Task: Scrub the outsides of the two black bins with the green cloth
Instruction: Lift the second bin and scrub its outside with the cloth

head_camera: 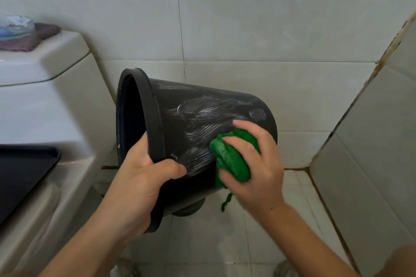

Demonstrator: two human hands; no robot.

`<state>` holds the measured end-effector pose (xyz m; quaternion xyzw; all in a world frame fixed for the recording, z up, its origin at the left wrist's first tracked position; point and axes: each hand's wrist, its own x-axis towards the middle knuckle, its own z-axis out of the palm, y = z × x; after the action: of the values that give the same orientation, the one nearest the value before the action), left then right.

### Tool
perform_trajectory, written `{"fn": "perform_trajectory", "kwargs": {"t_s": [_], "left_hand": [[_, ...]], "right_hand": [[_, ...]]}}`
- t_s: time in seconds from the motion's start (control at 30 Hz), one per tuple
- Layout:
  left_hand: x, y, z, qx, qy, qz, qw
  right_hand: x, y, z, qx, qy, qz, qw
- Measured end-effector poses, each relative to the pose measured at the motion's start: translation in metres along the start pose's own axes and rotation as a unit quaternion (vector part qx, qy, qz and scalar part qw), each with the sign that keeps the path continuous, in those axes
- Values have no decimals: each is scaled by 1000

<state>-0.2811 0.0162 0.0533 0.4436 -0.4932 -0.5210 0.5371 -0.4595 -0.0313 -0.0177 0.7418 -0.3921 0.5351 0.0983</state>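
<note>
Head view showed one black bin (202, 119) held off the floor, tipped on its side, mouth facing left toward the toilet, base to the right. Left hand (144, 177) gripped the bin's rim (153, 123) at the near edge, fingers curled inside the mouth, thumb pressed on the outer wall. Right hand (254, 164) clutched the bunched green cloth (234, 159) and pressed it against the bin's outer wall near the base, fingers wrapped over the cloth. A thin cloth tail hung below the hand. White soapy streaks (207, 119) fanned across the wall between the two hands. Bin interior looked dark; contents could not be told. A second dark rounded shape (189, 209) sat just under the held bin, mostly hidden. Toilet tank (45, 69) stood at left, with a purple-grey towel (29, 40) and a clear dish (15, 27) on its lid. A black tray (24, 171) lay on the toilet at lower left. Pale tiled wall (270, 18) behind, pale tiled floor (247, 231) below.
</note>
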Motion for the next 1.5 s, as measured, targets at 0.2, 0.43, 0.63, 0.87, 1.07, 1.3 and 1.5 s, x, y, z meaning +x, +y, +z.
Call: {"fn": "perform_trajectory", "kwargs": {"t_s": [0.2, 0.43, 0.63, 0.87, 1.07, 1.3, 1.5], "left_hand": [[-10, -1, 4, 12, 8, 12, 1000], [-3, -7, 14, -13, 5, 43, 999], [-1, -11, 14, -6, 19, 57, 998], [-1, -11, 17, -18, 5, 59, 998], [4, -20, 23, -23, 56, 47, 997], [0, -20, 24, -53, 37, 13, 998], [1, -20, 29, -52, 83, 20, 995]], "right_hand": [[12, 60, -18, -15, 34, 249, 968], [0, -9, 7, 27, 27, 86, 996], [0, -23, 3, 22, 29, -99, 994], [7, 29, -5, -17, 26, 143, 989], [-6, -37, 14, 57, 32, -76, 995], [1, 16, 1, -9, 4, 67, 998], [-3, -42, 11, 65, 17, -3, 998]]}}
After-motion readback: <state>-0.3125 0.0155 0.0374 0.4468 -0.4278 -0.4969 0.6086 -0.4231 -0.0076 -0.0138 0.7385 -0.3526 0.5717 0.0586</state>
